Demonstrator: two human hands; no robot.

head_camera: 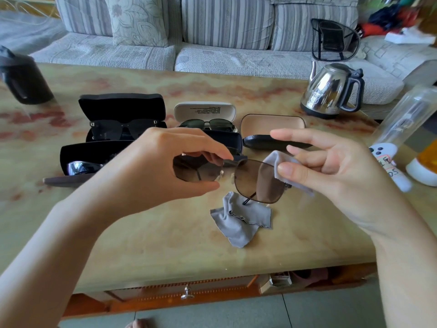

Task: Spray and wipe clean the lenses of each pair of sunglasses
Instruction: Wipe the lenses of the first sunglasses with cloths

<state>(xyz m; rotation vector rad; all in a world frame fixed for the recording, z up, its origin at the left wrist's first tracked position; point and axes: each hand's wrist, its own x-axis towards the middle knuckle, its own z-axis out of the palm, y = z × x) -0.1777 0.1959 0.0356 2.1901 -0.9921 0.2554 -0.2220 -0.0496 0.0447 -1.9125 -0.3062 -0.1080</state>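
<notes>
- My left grip is narrow: thumb below and forefinger above pinch the rim of one lens of the brown sunglasses, close to the bridge.
- My right grip pinches a grey cloth between thumb and bent fingers, folded over the outer edge of the other lens; the forefinger sticks out straight and touches nothing.
- The brown sunglasses hang in the air between my two grips, above the tabletop, tilted down toward my right, one temple tip pointing down.
- A second cloth lies crumpled on the tabletop right under them.
- Behind my left grip stands an open black case with black sunglasses in it.
- Nearer me, an open dark case holds a pair with shiny lenses.
- An open white case holds green-lensed sunglasses.
- A case with a tan lining lies open beside it, with no glasses in it.
- One more dark case shows partly behind my left fingers; I cannot tell what is in it.
- A steel kettle stands at the far right of the tabletop, a dark cup at the far left.
- A clear bottle, blurred, stands at the right edge.
- A striped sofa runs behind the tabletop.
</notes>
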